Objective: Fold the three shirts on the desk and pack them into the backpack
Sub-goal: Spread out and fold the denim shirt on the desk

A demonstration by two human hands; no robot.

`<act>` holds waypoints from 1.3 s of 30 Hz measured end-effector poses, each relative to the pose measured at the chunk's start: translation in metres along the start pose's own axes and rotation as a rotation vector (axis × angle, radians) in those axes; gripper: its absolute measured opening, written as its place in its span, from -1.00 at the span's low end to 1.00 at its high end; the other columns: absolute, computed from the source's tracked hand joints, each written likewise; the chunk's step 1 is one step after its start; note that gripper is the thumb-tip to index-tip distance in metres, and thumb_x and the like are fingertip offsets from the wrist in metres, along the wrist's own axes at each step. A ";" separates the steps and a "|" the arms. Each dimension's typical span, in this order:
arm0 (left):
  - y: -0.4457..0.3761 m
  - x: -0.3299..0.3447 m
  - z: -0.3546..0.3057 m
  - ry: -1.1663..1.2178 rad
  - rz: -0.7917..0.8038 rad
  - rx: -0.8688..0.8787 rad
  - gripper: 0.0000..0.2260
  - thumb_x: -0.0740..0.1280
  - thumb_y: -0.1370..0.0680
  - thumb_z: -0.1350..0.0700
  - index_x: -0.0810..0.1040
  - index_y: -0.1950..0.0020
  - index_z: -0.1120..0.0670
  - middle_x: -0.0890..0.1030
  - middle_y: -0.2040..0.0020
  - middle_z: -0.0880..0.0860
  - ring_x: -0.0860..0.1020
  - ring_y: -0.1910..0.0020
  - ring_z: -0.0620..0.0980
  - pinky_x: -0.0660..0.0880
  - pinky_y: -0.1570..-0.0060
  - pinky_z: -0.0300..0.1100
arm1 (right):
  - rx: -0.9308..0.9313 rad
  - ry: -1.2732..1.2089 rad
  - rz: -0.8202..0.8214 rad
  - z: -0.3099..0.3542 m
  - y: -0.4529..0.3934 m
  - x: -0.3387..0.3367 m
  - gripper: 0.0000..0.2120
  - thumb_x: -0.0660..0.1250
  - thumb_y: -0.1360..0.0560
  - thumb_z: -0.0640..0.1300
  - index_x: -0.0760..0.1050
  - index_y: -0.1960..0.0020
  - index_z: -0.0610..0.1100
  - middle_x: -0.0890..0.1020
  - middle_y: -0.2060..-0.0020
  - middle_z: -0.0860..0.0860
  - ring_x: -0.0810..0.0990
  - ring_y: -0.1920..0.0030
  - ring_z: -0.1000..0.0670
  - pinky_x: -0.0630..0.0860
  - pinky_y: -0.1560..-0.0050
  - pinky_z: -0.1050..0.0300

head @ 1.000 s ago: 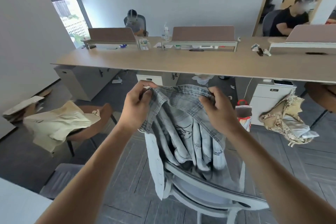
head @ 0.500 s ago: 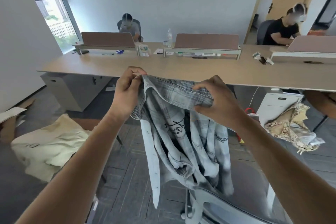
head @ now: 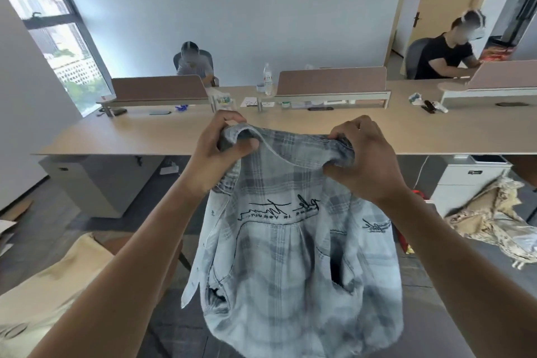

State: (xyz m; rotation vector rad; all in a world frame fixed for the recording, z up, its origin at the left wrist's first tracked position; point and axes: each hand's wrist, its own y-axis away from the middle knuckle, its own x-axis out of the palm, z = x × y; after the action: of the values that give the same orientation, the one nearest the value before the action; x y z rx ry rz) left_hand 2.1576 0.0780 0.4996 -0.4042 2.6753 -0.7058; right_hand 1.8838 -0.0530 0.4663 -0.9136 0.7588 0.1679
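Observation:
A pale blue-grey plaid shirt (head: 290,256) with black script lettering hangs in the air in front of me, spread flat. My left hand (head: 215,151) pinches its collar at the left end and my right hand (head: 366,160) grips the collar at the right end. A cream shirt (head: 43,293) lies draped at the lower left. A beige patterned shirt (head: 494,221) is bunched at the right. No backpack is in view.
A long wooden desk (head: 145,134) with divider panels crosses the room ahead, carrying a water bottle (head: 268,78) and small items. White drawer cabinets (head: 465,180) stand under it. Two persons sit behind the desk. Grey floor lies below.
Both hands have lifted the plaid shirt up off the chair and moved apart along the collar, so the shirt now hangs spread open. The chair has dropped out of view.

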 end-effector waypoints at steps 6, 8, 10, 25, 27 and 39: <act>-0.099 -0.005 0.075 -0.041 0.010 -0.026 -0.70 0.33 -0.53 0.03 0.45 -0.17 0.17 0.45 0.18 0.18 0.35 0.39 0.27 0.34 0.43 0.00 | 0.054 -0.396 -0.058 -0.063 -0.070 0.066 -0.80 0.53 -0.37 -0.22 0.61 0.05 -0.06 0.60 0.11 0.02 0.60 0.11 -0.06 0.53 0.15 0.03; -0.134 -0.003 0.098 -0.015 0.019 -0.051 -0.74 0.32 -0.55 0.05 0.45 -0.16 0.15 0.47 0.17 0.17 0.38 0.40 0.27 0.36 0.43 -0.04 | 0.107 -0.450 0.002 -0.084 -0.091 0.075 -0.75 0.58 -0.37 -0.23 0.60 0.04 -0.01 0.61 0.10 0.03 0.61 0.15 -0.02 0.48 0.17 0.12; -0.170 0.002 0.119 0.030 0.035 -0.092 -0.80 0.30 -0.56 0.05 0.47 -0.13 0.09 0.45 0.11 0.22 0.41 0.29 0.36 0.34 0.33 0.09 | 0.127 -0.457 0.048 -0.104 -0.111 0.081 -0.75 0.58 -0.38 -0.17 0.60 0.03 0.03 0.63 0.10 0.00 0.63 0.16 -0.03 0.47 0.17 0.16; -0.430 0.041 0.285 0.014 0.175 -0.043 -0.88 0.17 -0.69 0.19 0.48 -0.03 0.10 0.30 0.38 0.18 0.26 0.49 0.14 0.23 0.43 -0.09 | 0.357 -0.238 -0.237 -0.224 -0.279 0.161 -0.93 0.39 -0.65 -0.22 0.62 0.01 -0.14 0.67 0.17 -0.01 0.57 0.19 -0.04 0.45 0.17 0.26; -0.463 0.047 0.297 0.001 0.186 -0.034 -0.80 0.17 -0.71 0.27 0.47 0.00 0.01 0.31 0.32 0.16 0.27 0.43 0.05 0.23 0.42 -0.14 | 0.424 -0.214 -0.290 -0.237 -0.306 0.168 -0.92 0.38 -0.65 -0.20 0.64 -0.01 -0.09 0.67 0.19 0.00 0.56 0.21 -0.06 0.44 0.19 0.28; -0.633 0.106 0.344 0.104 0.279 0.067 -0.75 0.23 -0.71 0.25 0.49 -0.04 -0.12 0.47 0.36 -0.07 0.22 0.50 -0.09 0.18 0.44 -0.21 | 0.536 -0.213 -0.484 -0.340 -0.437 0.177 -0.90 0.40 -0.64 -0.07 0.66 -0.01 -0.06 0.67 0.24 0.15 0.53 0.26 0.19 0.46 0.19 0.27</act>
State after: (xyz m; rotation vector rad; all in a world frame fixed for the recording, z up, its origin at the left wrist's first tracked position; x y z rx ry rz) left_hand 2.3138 -0.6334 0.5190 0.0246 2.7194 -0.7441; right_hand 2.0270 -0.6150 0.5074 -0.5310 0.3374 -0.3481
